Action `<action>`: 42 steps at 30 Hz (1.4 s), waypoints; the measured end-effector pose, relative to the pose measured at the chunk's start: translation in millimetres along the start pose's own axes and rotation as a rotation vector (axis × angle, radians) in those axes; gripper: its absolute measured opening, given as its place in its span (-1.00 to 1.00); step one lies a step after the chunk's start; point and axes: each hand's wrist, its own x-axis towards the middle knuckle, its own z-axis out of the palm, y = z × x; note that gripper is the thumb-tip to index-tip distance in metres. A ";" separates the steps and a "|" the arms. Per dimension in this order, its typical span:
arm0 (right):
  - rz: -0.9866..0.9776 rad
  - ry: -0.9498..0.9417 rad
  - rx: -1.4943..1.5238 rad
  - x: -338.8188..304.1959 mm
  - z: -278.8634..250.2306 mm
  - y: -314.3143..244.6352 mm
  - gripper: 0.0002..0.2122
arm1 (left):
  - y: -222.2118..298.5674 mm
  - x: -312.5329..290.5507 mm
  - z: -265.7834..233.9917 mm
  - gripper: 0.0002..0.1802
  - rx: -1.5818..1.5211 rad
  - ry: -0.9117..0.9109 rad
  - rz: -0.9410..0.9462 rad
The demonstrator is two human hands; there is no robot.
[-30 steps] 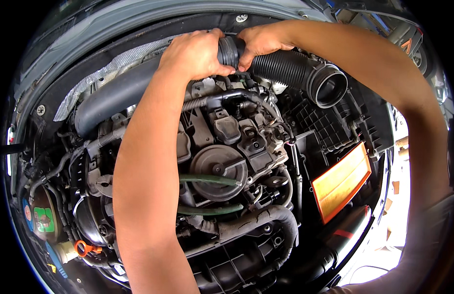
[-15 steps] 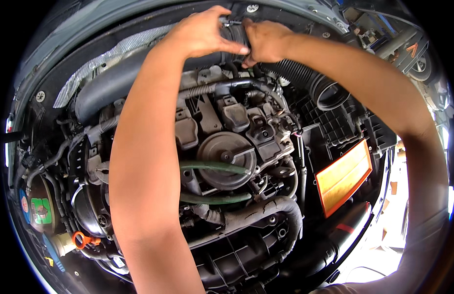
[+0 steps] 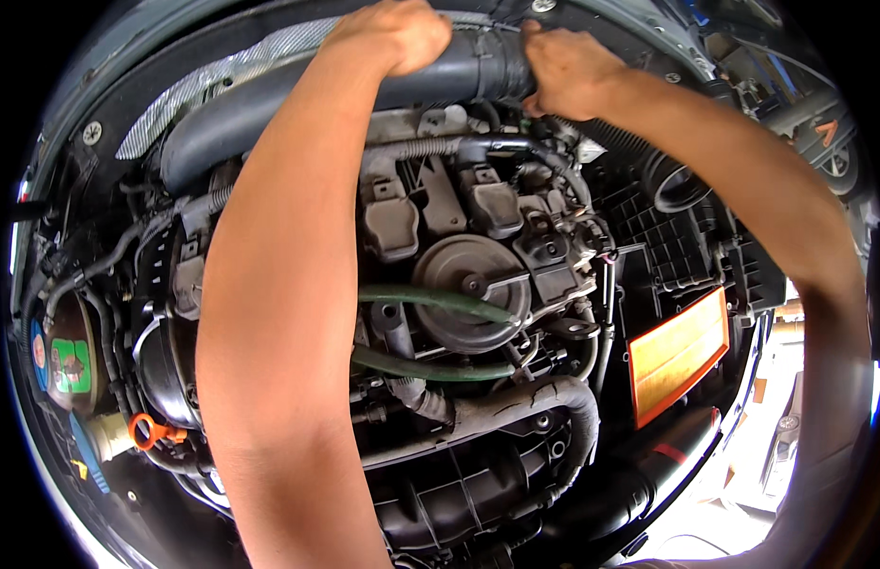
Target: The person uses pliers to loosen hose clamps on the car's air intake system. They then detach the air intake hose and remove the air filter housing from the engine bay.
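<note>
From the round engine cover [image 3: 457, 272], we note: black pipe [image 3: 435, 82] lying beyond it. Beyond and right of the cover, our right hand [image 3: 571, 72] clasps the pipe's end; beyond and left, our left hand [image 3: 398, 34] curls, whether gripping anything we cannot tell.

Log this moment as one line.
left hand: curled at black duct, hold unclear | right hand: at duct's right end | orange-framed panel: right side of view

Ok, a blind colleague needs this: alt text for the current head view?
Over a car engine, a person's right hand is at the collared end of a dark pipe; the left hand curls beside it. An orange panel lies lower right.
</note>
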 end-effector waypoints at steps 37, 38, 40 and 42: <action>-0.044 0.023 0.123 -7.4 -12.3 -0.1 -0.28 | -5.4 9.9 8.4 -0.45 0.077 0.048 0.004; -0.139 0.108 0.099 -13.5 -13.5 2.4 -0.25 | -7.0 12.6 10.5 -0.44 0.080 0.058 -0.006; 0.003 -0.276 0.213 -8.9 -23.0 4.4 -0.27 | -10.6 18.7 11.7 -0.46 0.286 0.000 0.178; 0.062 -0.348 0.130 0.5 -27.9 -2.3 -0.28 | -14.8 21.2 10.7 -0.47 0.297 0.070 0.190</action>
